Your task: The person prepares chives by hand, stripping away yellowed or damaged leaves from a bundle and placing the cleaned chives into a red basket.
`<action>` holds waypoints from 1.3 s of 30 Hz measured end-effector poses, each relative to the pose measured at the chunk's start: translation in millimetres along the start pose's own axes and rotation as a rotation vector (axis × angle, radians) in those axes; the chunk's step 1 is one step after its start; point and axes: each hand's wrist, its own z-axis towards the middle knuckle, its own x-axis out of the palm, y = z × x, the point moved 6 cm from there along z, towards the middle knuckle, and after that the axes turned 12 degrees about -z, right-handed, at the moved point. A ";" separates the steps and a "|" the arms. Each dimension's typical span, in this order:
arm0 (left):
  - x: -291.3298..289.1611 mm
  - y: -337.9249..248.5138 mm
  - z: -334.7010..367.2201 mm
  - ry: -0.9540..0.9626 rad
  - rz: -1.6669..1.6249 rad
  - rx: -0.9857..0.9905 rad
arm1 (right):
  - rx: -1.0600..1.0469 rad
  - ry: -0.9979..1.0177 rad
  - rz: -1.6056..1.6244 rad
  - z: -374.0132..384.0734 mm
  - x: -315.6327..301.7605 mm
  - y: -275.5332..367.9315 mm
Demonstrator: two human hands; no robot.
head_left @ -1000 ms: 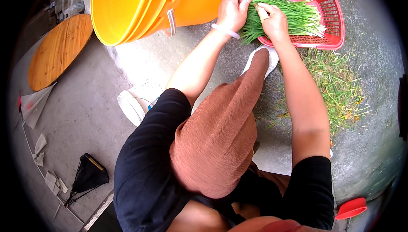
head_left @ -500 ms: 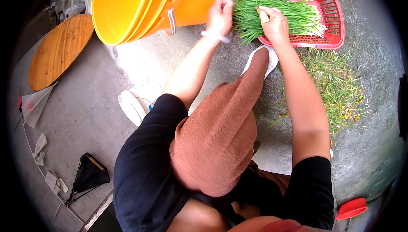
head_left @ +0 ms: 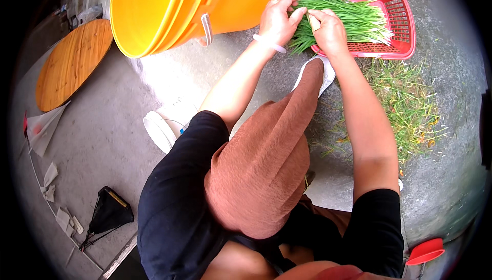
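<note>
Long green leaves with pale ends, like garlic chives (head_left: 359,21), lie in a bundle across a red plastic basket (head_left: 405,28), their leafy tips hanging over its left side. Above the leafy part, my right hand (head_left: 330,34) is closed in a pinch; what its fingertips hold is too small to make out. My left hand (head_left: 277,21), with a pale band (head_left: 269,43) at the wrist, reaches in from the left. Its thumb and fingers are apart, the thumb tip close beside my right fingertips. I see nothing clearly held in it.
A large yellow bucket (head_left: 215,8) lies on its side close to my left hand. Loose trimmings (head_left: 402,108) litter the concrete below the basket. Farther left are a white container (head_left: 159,131), a round wooden board (head_left: 74,62) and a black folded item (head_left: 109,211).
My left hand has moved right, from beside the bucket to meet my right hand, and its fingers have spread from a pinch. My right hand has shifted slightly; the basket stays put.
</note>
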 end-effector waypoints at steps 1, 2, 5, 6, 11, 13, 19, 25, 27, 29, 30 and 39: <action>2.3 1.5 1.4 0.022 0.007 -0.036 | -0.016 0.008 -0.006 0.5 0.2 1.3; 3.9 3.3 1.4 0.040 0.017 -0.064 | 0.000 0.002 0.000 0.6 -0.4 0.7; 4.9 7.7 -2.9 0.056 0.078 -0.069 | 0.022 0.005 0.010 0.1 -0.2 0.1; 5.2 10.3 -4.4 0.062 0.112 -0.078 | 0.021 0.007 0.005 -0.2 0.1 0.2; 3.2 15.0 -5.9 0.004 0.057 -0.084 | 0.016 0.009 -0.021 -0.7 1.5 0.6; -2.6 13.5 -4.3 -0.060 -0.006 -0.091 | 0.039 0.033 -0.014 0.3 1.5 1.5; -29.6 40.0 -24.1 -0.211 -0.301 -0.576 | -0.042 0.118 -0.171 -13.6 -12.2 25.5; -14.7 2.5 -22.4 -0.261 -0.382 -0.130 | 0.044 -0.275 0.084 -99.3 -65.1 19.5; 7.3 -45.4 -23.0 -0.028 0.048 0.373 | 0.202 -0.348 0.136 -142.8 -81.7 -6.5; 45.8 -58.9 -25.1 0.401 -0.127 0.360 | 0.477 -0.226 0.159 -182.3 -85.8 -42.2; 63.5 -59.6 -29.4 0.565 -0.088 0.257 | 0.538 -0.196 0.051 -202.8 -92.9 -55.1; 65.7 -70.7 -38.1 0.222 -0.162 -0.005 | 0.595 0.279 -0.727 -304.4 -124.3 -164.8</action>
